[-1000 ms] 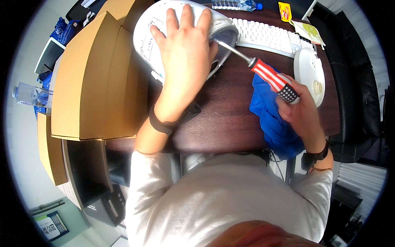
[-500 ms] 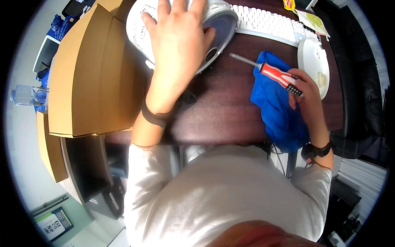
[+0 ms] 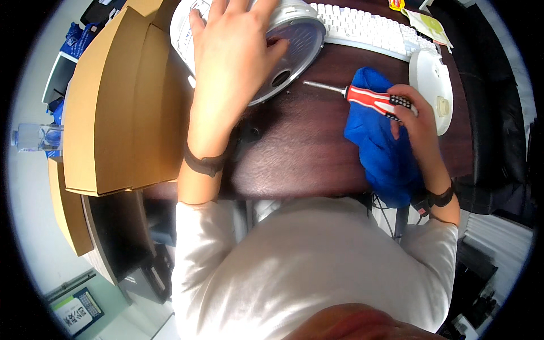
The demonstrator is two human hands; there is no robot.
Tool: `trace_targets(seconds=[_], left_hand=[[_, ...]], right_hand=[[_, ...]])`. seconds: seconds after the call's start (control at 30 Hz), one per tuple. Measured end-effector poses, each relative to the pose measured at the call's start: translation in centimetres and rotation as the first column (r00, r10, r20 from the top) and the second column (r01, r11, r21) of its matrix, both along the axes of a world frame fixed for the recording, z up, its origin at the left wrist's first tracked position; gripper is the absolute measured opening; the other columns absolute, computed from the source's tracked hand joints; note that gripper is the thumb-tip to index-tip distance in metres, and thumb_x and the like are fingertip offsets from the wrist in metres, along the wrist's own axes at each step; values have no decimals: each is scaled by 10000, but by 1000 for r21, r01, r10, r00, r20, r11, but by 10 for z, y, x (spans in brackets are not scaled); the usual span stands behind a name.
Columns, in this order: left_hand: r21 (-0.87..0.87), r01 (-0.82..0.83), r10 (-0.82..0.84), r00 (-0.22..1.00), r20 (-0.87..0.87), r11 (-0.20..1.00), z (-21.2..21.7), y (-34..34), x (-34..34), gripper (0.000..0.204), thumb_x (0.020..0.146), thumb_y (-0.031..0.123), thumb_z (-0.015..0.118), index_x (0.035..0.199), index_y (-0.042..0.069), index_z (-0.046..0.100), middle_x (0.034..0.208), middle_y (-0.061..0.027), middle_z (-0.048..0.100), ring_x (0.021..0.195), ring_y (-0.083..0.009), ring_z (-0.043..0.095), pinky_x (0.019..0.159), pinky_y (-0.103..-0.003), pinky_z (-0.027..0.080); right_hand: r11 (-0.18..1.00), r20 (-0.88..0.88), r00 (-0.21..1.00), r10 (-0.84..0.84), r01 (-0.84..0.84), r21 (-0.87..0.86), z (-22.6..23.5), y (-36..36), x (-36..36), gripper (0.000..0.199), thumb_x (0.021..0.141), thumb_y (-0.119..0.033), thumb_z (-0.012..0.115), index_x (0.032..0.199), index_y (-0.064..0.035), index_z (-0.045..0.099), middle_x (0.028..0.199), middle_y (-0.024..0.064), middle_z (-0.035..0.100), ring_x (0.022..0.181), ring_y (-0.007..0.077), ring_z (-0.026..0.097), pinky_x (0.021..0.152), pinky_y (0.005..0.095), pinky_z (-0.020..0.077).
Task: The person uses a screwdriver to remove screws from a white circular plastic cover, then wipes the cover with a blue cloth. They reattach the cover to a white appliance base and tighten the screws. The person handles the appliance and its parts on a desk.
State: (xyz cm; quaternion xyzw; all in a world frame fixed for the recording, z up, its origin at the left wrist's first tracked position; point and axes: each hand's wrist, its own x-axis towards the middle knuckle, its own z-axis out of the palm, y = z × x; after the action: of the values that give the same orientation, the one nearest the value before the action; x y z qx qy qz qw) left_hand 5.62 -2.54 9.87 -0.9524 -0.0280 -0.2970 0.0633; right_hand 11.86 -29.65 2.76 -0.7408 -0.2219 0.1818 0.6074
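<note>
My left hand (image 3: 229, 62) lies flat, fingers spread, on a round white and silver appliance housing (image 3: 297, 42) at the back of the dark wooden desk (image 3: 306, 153). My right hand (image 3: 416, 122) grips the handle of a red, white and black screwdriver (image 3: 374, 99). Its metal shaft points left, tip just off the housing's rim. The screwdriver and right hand lie over a crumpled blue cloth (image 3: 379, 150) at the desk's right front.
A large brown cardboard box (image 3: 119, 107) fills the desk's left side. A white keyboard (image 3: 368, 28) lies behind, a round white cover (image 3: 433, 88) to the right. A clear water bottle (image 3: 34, 137) stands at far left. A black chair (image 3: 498, 130) is on the right.
My right hand drew the screwdriver back from the housing and down onto the blue cloth. My left hand stayed pressed on the housing.
</note>
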Motion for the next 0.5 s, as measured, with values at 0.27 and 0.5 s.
trace_targets(seconds=[0.27,0.5], left_hand=[[27,28,-30,997,68,999,-6,2,4,532,694,327,729,1183,186,576,1246,-111,539,1188,-328,463,953,-547,343],[35,16,-18,998,62,999,-9,4,5,526,724,394,705,1183,169,584,1251,-117,539,1205,-327,454,967,-521,331]], right_hand=[[960,0,986,-169,165,228,-4,-20,-1,286,878,-115,426,1125,14,493,707,68,515,545,122,498,483,235,407],[963,-102,971,-218,231,138,-15,-14,-1,268,894,-150,456,1103,9,507,748,54,524,577,107,506,512,223,409]])
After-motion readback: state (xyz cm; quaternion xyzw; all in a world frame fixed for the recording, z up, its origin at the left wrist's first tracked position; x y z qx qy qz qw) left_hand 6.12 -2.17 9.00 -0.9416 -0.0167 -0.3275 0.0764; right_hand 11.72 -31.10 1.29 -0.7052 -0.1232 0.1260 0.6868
